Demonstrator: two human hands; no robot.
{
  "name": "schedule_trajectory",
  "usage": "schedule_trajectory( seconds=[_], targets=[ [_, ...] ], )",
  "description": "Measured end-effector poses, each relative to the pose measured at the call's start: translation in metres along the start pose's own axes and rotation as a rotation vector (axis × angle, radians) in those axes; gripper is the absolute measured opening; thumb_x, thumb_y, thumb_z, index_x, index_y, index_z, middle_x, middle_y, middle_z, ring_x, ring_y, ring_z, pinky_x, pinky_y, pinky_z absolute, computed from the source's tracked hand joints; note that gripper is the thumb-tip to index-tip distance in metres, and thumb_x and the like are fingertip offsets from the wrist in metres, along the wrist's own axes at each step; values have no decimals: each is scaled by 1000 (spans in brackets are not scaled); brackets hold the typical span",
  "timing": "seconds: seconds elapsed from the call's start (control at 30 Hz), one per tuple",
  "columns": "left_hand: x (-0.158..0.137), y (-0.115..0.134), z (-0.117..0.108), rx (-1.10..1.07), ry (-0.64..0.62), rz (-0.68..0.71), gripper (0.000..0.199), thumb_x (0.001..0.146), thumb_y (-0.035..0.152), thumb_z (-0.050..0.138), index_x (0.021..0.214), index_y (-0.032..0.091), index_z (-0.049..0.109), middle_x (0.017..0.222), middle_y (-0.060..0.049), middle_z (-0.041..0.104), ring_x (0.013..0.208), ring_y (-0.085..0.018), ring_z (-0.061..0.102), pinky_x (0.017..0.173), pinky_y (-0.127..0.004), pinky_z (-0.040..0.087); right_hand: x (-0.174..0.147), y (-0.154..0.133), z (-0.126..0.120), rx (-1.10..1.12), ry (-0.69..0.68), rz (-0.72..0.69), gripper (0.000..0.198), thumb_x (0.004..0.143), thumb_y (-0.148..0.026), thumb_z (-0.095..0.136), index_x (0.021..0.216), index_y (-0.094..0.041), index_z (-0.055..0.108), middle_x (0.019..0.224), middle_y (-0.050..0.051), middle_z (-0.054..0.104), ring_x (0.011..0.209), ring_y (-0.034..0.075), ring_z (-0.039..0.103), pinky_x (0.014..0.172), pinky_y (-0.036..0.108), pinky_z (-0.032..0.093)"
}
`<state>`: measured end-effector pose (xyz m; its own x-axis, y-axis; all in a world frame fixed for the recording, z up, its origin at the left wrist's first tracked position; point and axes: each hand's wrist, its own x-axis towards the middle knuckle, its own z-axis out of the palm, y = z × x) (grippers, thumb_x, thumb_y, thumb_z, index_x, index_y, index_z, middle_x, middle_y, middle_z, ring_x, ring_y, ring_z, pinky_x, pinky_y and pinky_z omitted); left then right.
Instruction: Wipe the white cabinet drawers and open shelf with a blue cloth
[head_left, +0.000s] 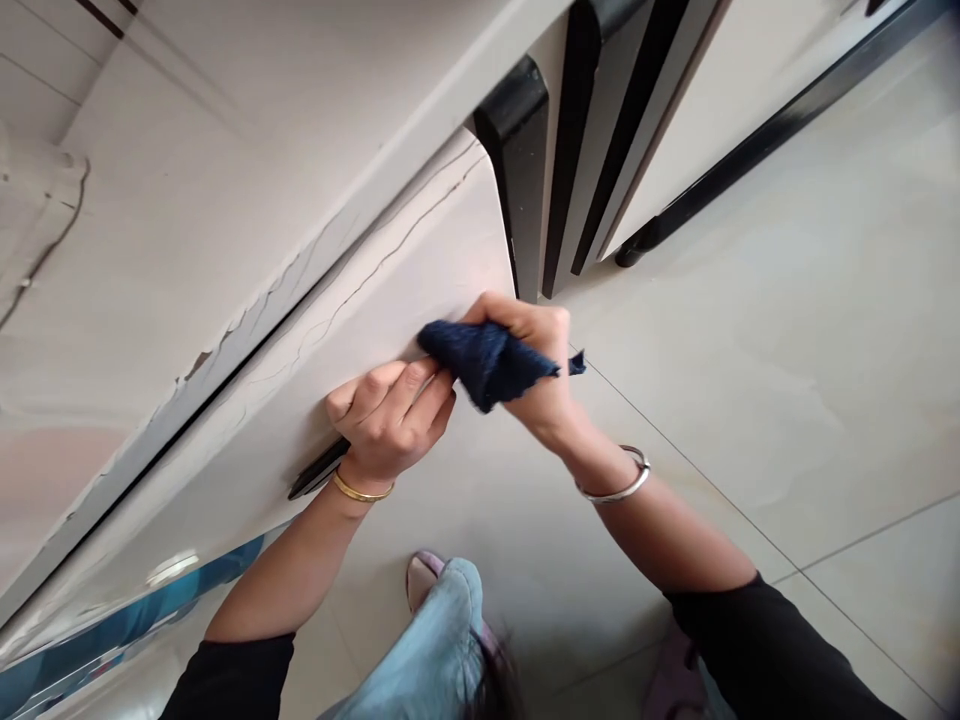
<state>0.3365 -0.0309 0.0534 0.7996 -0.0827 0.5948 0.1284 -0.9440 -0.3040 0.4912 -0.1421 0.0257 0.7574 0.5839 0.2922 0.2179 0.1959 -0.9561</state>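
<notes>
A crumpled dark blue cloth (491, 362) is bunched in my right hand (536, 345), pressed against the white front panel near its right edge. Beside it, the curled fingers of my left hand (394, 415) close over a dark handle (319, 470) on the same panel. Only the handle's lower end shows; the rest lies beneath the hand. My left fingertips are close to the cloth, and I cannot tell whether they touch it. The white front panel (420, 255) carries thin cracks along its upper edge.
A white top surface (247, 160) with a chipped edge runs above the panel. Dark-edged upright panels (592, 130) and a black rail (765, 140) stand at upper right. Pale floor tiles (787, 380) stretch to the right. My jeans (420, 650) and shoe show below.
</notes>
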Motion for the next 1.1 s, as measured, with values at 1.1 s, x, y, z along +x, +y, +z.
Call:
schedule_trajectory(
  seconds=[1.1],
  targets=[
    [7, -1, -3, -126, 125, 73, 14, 75, 9, 65, 77, 23, 67, 69, 10, 74, 57, -13, 56, 65, -38, 27, 7, -3, -5, -4, 144, -35, 21, 79, -18, 63, 62, -20, 52, 59, -4, 42, 59, 9, 36, 54, 25, 28]
  ],
)
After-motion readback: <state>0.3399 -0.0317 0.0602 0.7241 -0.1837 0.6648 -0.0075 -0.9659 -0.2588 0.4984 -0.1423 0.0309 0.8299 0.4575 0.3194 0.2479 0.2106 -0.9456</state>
